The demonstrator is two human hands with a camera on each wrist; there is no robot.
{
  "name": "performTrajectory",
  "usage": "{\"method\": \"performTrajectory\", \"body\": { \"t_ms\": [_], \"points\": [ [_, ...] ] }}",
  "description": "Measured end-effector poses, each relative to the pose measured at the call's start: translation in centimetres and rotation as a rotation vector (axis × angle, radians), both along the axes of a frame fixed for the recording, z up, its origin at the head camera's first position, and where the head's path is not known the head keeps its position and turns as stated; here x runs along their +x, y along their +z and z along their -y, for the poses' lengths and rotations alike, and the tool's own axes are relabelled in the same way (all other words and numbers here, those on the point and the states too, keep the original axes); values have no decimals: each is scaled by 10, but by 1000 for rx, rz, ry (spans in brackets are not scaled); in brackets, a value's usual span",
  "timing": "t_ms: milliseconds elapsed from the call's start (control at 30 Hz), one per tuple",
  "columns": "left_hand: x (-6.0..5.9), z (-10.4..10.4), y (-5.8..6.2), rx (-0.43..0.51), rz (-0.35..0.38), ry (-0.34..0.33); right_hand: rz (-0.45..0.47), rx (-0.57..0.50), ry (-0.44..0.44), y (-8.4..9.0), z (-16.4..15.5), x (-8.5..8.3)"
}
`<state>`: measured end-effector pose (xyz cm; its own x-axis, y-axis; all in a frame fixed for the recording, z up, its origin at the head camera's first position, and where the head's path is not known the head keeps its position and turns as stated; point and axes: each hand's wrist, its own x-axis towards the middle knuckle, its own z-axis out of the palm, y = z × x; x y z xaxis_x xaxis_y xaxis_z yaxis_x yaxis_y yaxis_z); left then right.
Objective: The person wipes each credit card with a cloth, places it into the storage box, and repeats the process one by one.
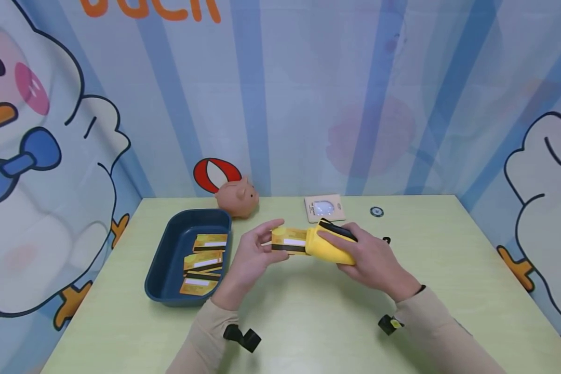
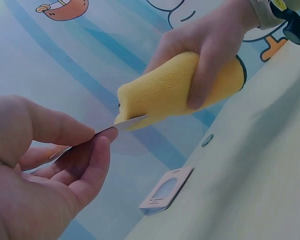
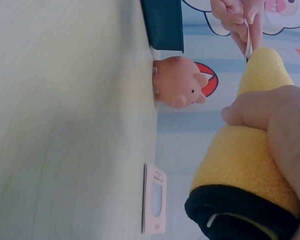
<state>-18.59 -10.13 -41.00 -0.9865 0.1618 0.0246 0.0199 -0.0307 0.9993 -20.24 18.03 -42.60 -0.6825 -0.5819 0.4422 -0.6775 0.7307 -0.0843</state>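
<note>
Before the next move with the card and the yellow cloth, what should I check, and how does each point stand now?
1. Left hand pinches the gold card by its free end: ok.
2. Right hand has a firm grip round the yellow cloth: ok.
3. Cloth folded over the card's other end, touching it: ok.
4. Whether the covered part of the card is clean: cannot tell, hidden.
5. Blue tray beside the left hand, holding other cards: ok.
6. Piggy bank and white tag lie clear of both hands: ok.
</note>
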Motion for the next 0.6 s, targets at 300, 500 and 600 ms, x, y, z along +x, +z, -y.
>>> {"method": "performTrajectory", "body": {
  "t_ms": [300, 500, 600],
  "points": [
    [-3, 12, 3, 9, 38, 29, 44, -37, -14, -2, -4, 1],
    [-4, 28, 10, 2, 25, 6, 41, -46, -23, -3, -8, 1],
    [-2, 39, 14, -28, -13, -13, 36, -43, -25, -4, -13, 1]
  ]
}}
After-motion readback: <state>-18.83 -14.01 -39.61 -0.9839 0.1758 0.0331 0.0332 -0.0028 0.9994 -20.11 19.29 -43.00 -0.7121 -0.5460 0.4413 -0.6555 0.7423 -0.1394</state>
